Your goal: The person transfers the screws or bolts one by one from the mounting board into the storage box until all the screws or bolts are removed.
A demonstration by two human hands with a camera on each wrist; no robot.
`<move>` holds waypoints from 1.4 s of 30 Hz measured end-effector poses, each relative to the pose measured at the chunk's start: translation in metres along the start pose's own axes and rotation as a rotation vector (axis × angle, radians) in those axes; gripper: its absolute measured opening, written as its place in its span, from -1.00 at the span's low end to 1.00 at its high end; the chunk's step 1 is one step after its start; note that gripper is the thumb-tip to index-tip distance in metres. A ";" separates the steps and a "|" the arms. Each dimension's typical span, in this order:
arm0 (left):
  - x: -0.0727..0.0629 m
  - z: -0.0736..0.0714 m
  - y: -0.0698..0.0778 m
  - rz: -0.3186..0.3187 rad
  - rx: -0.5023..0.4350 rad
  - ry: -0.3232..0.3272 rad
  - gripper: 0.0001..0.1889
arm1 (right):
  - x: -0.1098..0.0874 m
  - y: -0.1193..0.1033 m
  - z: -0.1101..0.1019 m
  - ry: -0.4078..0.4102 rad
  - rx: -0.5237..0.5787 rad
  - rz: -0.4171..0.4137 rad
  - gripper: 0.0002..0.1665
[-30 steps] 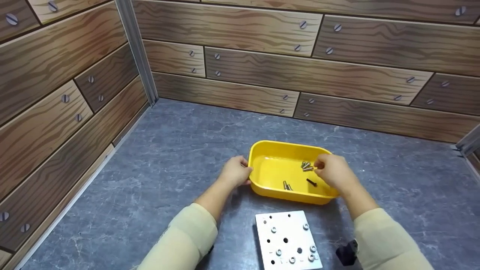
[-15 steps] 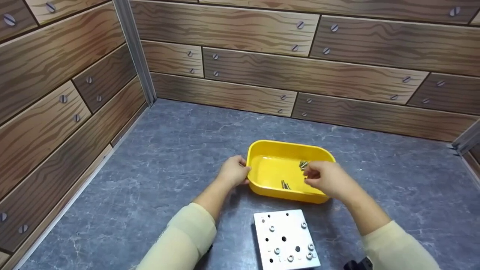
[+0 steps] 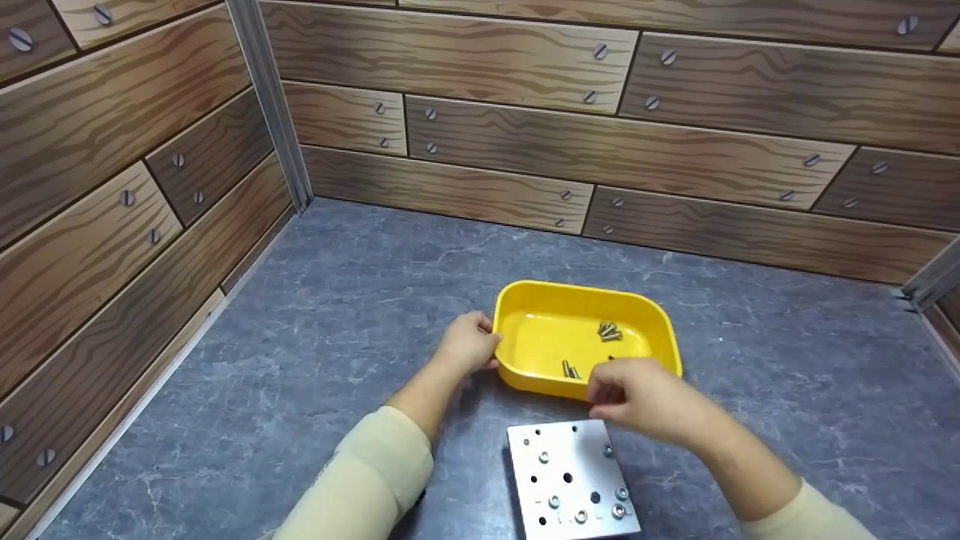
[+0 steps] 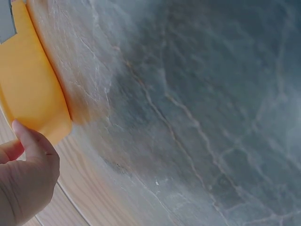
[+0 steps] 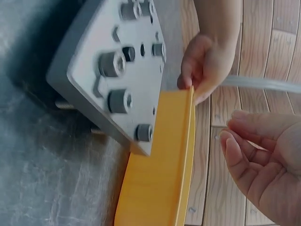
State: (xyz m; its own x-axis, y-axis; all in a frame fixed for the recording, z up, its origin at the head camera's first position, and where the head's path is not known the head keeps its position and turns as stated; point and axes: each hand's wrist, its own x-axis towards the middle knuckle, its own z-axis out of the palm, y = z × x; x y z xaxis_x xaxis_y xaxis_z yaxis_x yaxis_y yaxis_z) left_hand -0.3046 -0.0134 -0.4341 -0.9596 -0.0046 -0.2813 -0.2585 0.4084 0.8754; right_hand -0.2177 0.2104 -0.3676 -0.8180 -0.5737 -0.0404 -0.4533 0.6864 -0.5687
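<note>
At its left end, a yellow tray [image 3: 585, 291] is gripped by my left hand [image 3: 466, 345]; the left wrist view shows the fingertips [image 4: 29, 136] at its rim. Inside lie several small metal screws [image 3: 609, 332], with two more [image 3: 570, 370] near the front wall. The dark tip of a black screw [image 3: 611, 358] shows beside my right hand [image 3: 649, 401], which covers the rest. That hand hovers over the tray's front edge and the far right corner of a metal plate [image 3: 551, 450]. Its thumb and index fingertips come together; I cannot tell whether they hold something small.
The plate has several holes and socket-head screws [image 5: 120, 101] standing in it, and threaded ends [image 5: 65, 104] poke out below. A grey marbled tabletop [image 3: 360, 300] lies under everything. Wood-patterned walls [image 3: 450, 172] rise at the back and left, joined by a metal corner post [image 3: 274, 105].
My right hand has drawn back from inside the tray toward the plate, uncovering the small screws. My left hand keeps its grip on the tray.
</note>
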 end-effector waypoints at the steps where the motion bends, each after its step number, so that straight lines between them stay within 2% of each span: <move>1: 0.000 0.000 0.000 0.001 0.002 0.000 -0.91 | -0.002 -0.002 0.001 -0.020 0.003 -0.023 -0.89; 8: 0.000 0.000 0.001 -0.002 0.003 0.000 -0.91 | -0.012 -0.014 0.010 -0.166 -0.025 -0.076 -0.87; 13: -0.001 0.000 0.000 -0.006 0.005 -0.001 -0.91 | -0.016 -0.020 0.019 -0.206 -0.057 -0.114 -0.84; 20: 0.000 0.000 0.000 -0.005 -0.003 -0.001 -0.90 | -0.017 -0.013 0.040 -0.252 -0.095 -0.275 -0.80; 22: 0.000 0.000 0.000 -0.010 0.001 -0.002 -0.90 | -0.018 -0.011 0.046 -0.267 -0.089 -0.295 -0.78; 30: -0.001 -0.001 0.001 -0.004 -0.010 -0.007 -0.90 | -0.018 -0.013 0.058 -0.321 -0.106 -0.189 -0.77; 37: -0.001 -0.001 0.001 -0.015 -0.009 -0.013 -0.91 | -0.020 -0.016 0.063 -0.281 -0.232 -0.229 -0.75; 42: 0.000 -0.001 0.001 -0.016 -0.013 -0.017 -0.92 | -0.020 -0.018 0.064 -0.302 -0.277 -0.226 -0.76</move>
State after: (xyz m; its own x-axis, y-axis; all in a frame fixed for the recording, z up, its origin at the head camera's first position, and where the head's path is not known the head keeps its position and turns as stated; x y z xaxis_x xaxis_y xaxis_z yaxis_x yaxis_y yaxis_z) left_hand -0.3046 -0.0137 -0.4333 -0.9534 0.0044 -0.3017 -0.2753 0.3964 0.8758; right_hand -0.1710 0.1811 -0.4094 -0.5668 -0.7989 -0.2014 -0.7193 0.5990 -0.3519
